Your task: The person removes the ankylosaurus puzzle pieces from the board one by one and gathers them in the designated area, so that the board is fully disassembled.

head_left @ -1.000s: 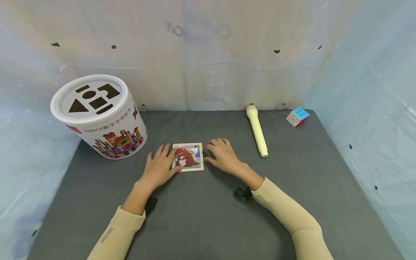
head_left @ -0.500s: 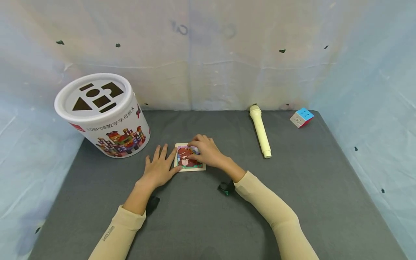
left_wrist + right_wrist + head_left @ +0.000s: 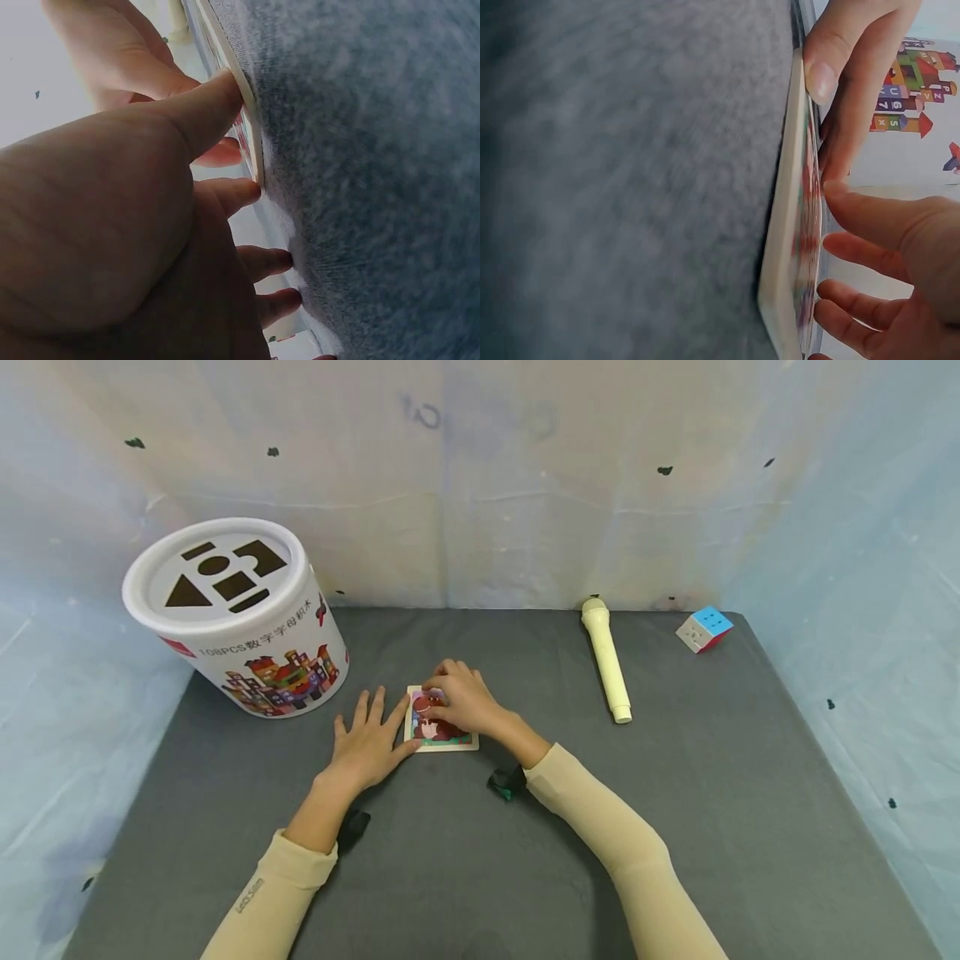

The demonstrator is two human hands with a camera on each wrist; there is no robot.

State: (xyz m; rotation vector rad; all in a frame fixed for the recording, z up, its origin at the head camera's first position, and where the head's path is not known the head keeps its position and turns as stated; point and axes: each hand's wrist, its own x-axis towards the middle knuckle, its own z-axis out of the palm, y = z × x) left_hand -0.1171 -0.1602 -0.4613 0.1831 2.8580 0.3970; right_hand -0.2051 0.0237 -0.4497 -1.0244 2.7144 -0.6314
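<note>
A small square wooden picture puzzle (image 3: 442, 746) with a red dinosaur and a pale frame lies flat on the grey cloth. My left hand (image 3: 365, 747) is spread at its left side; the thumb rests on the frame's near corner and the index finger touches the left edge. My right hand (image 3: 467, 700) reaches over the picture from the right. In the right wrist view, its thumb (image 3: 877, 217) and fingers touch or hover just above the puzzle's face, with a gap between them. Part of the picture is hidden beneath this hand.
A big white block bucket (image 3: 255, 635) with shape holes in its lid stands at the back left. A pale yellow toy microphone (image 3: 607, 662) lies right of the puzzle. A puzzle cube (image 3: 703, 629) sits near the back right corner. Pale curtains enclose the grey table (image 3: 420, 860).
My right hand has moved left from beside the puzzle to over its face, its fingertips now at the picture. The left hand has kept its place at the left edge.
</note>
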